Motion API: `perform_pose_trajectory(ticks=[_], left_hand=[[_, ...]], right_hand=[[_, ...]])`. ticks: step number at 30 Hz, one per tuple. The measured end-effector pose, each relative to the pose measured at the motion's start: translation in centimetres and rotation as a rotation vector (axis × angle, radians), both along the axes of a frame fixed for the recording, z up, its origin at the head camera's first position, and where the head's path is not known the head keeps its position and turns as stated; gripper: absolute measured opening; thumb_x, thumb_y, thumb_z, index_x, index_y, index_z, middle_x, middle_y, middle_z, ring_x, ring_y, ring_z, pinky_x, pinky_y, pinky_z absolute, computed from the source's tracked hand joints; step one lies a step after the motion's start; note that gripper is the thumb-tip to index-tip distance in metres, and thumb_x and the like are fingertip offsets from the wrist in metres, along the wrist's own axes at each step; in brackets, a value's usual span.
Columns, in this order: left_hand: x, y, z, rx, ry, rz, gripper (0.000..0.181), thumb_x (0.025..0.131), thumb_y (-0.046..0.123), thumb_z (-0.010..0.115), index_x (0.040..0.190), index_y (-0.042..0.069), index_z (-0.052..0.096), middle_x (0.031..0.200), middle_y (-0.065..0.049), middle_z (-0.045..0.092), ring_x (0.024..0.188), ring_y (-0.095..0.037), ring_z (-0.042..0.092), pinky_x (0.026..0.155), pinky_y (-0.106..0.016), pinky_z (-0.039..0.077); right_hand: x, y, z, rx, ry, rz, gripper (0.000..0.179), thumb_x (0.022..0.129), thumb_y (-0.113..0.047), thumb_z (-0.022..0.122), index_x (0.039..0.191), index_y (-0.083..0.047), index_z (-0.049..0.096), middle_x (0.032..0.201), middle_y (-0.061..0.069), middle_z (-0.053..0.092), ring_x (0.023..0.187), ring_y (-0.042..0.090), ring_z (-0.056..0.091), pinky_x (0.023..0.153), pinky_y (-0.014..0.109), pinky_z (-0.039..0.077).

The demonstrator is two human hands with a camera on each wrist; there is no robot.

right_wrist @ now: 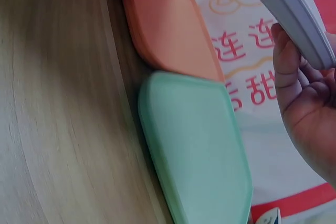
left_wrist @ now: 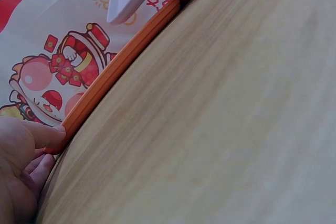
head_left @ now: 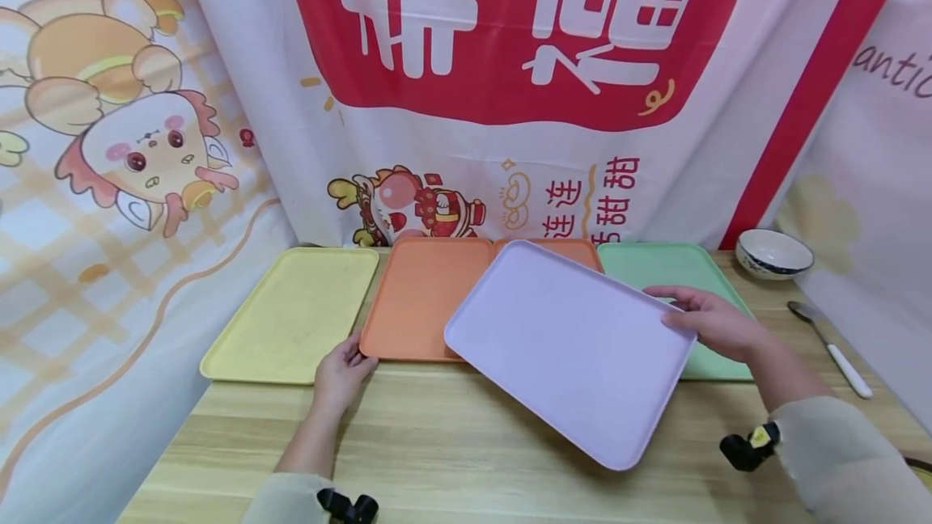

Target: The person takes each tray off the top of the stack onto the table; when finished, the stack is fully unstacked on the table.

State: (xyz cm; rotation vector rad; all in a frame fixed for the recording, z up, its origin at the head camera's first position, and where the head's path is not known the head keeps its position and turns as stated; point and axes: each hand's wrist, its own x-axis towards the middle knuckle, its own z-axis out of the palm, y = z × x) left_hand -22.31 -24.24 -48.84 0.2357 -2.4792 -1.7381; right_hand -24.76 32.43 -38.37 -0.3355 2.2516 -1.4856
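A lavender tray (head_left: pixel 568 346) is tilted in the air above the trays, pinched at its right edge by my right hand (head_left: pixel 717 322). In the right wrist view, that hand (right_wrist: pixel 310 98) has its fingers bent around the tray's rim (right_wrist: pixel 294 14). My left hand (head_left: pixel 341 374) holds the near left corner of an orange tray (head_left: pixel 429 297) lying on the table. The left wrist view shows the thumb (left_wrist: pixel 50 136) on that tray's edge (left_wrist: pixel 100 87). Behind the lavender tray, a second orange tray (head_left: pixel 578 251) is mostly hidden.
A yellow tray (head_left: pixel 298 314) lies at left, and a green tray (head_left: pixel 655 265) at right. Farther right are a white bowl (head_left: pixel 773 255) and a spoon (head_left: pixel 833 350) with a white handle. Printed cloth (head_left: pixel 277 103) hangs behind and beside the wooden table (head_left: pixel 408 443).
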Motion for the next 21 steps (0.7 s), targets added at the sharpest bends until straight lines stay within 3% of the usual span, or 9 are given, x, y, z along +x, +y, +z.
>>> perform_pose_trajectory(ticks=[6,13,21], left_hand=[[0.1,0.1,0.0,0.007,0.017,0.0,0.063,0.09,-0.001,0.065,0.146,-0.009,0.036,0.146,-0.031,0.043,0.134,-0.04,0.046,0.103,-0.028,0.05],[0.2,0.2,0.2,0.003,0.02,-0.002,0.063,0.09,-0.001,0.065,0.145,-0.009,0.037,0.146,-0.032,0.042,0.134,-0.041,0.046,0.102,-0.028,0.05],[0.2,0.1,0.2,0.011,0.019,-0.009,0.063,0.09,-0.001,0.065,0.146,-0.01,0.036,0.146,-0.033,0.041,0.134,-0.042,0.045,0.104,-0.032,0.05]], right_hand=[[0.1,1.2,-0.2,-0.047,-0.056,0.083,0.043,0.102,-0.017,0.05,0.145,-0.021,0.045,0.12,-0.014,0.063,0.104,0.013,0.066,0.091,0.027,0.059],[-0.1,1.6,-0.7,-0.055,-0.106,0.167,0.038,0.102,-0.014,0.049,0.14,-0.022,0.051,0.119,-0.007,0.067,0.103,0.018,0.068,0.091,0.03,0.06],[-0.2,1.3,-1.1,0.051,-0.077,0.141,0.048,0.1,-0.019,0.054,0.145,-0.005,0.042,0.121,0.006,0.062,0.102,0.02,0.064,0.088,0.03,0.059]])
